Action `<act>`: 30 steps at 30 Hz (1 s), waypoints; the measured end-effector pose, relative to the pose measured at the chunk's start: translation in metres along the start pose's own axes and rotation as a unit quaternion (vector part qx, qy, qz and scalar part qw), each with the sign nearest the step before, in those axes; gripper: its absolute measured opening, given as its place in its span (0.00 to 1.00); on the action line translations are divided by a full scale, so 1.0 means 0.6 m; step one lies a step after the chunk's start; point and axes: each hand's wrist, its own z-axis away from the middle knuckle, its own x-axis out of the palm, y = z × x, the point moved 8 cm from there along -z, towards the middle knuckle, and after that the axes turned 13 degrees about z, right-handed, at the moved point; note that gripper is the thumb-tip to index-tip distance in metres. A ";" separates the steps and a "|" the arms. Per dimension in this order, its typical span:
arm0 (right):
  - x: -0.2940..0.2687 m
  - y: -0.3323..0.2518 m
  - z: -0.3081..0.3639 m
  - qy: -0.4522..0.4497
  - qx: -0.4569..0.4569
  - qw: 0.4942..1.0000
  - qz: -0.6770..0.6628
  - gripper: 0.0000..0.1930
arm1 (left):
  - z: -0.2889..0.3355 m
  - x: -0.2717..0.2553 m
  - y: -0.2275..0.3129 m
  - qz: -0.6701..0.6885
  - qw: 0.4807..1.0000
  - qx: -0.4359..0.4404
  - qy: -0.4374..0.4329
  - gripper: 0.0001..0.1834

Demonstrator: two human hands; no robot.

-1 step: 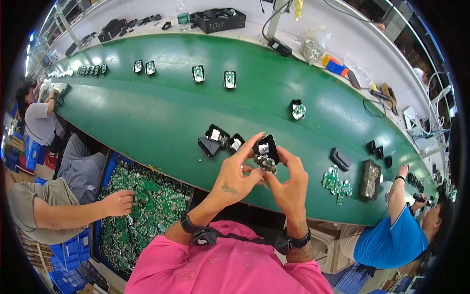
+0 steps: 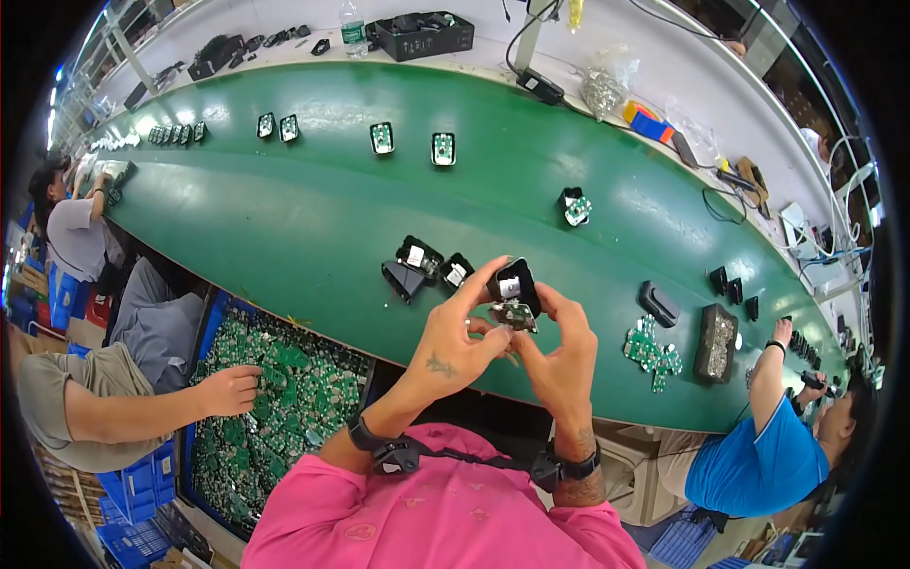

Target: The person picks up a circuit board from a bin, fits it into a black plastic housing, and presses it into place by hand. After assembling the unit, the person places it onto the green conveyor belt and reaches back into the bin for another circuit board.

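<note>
Close in front of me, my left hand (image 2: 453, 349) and my right hand (image 2: 565, 358) hold a small black plastic housing (image 2: 528, 281) between their index fingers. A circuit board (image 2: 513, 316) sits at its near end, pinched by the thumbs and tilted out of the opening. Inside the housing a white label shows. Just left of my fingers lie several black housings (image 2: 418, 256), some with white labels. Farther off to the right stands a housing with a green circuit board (image 2: 577, 211) leaning in it. The fingertips beneath the board are partly hidden.
Loose green circuit boards (image 2: 650, 355), a black case (image 2: 659, 304) and a tray of small metal parts (image 2: 704, 357) lie right. A large bin (image 2: 198, 417) full of boards stands lower left, a co-worker's hand (image 2: 230, 392) over it. Filled housings (image 2: 443, 149) line the far side.
The circuit board in my hands has tipped slightly, showing more of its edge. Both hands stay almost where they were.
</note>
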 end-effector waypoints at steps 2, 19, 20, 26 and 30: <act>-0.004 -0.011 0.018 0.008 -0.009 1.000 0.026 0.28 | 0.013 -0.002 -0.006 0.040 0.999 -0.016 -0.001 0.34; 0.005 0.043 0.075 -0.038 0.142 0.979 -0.139 0.08 | 0.051 0.018 -0.028 0.086 0.990 -0.104 -0.038 0.35; 0.001 0.042 0.075 -0.024 0.130 0.983 -0.131 0.08 | 0.051 0.020 -0.026 0.086 0.990 -0.104 -0.038 0.35; -0.038 -0.007 0.067 0.080 0.030 0.996 -0.037 0.07 | 0.050 0.009 -0.036 0.005 0.995 -0.095 0.002 0.35; -0.010 -0.021 0.055 -0.065 -0.011 0.990 -0.123 0.07 | 0.055 0.015 -0.029 -0.061 0.997 -0.041 -0.005 0.32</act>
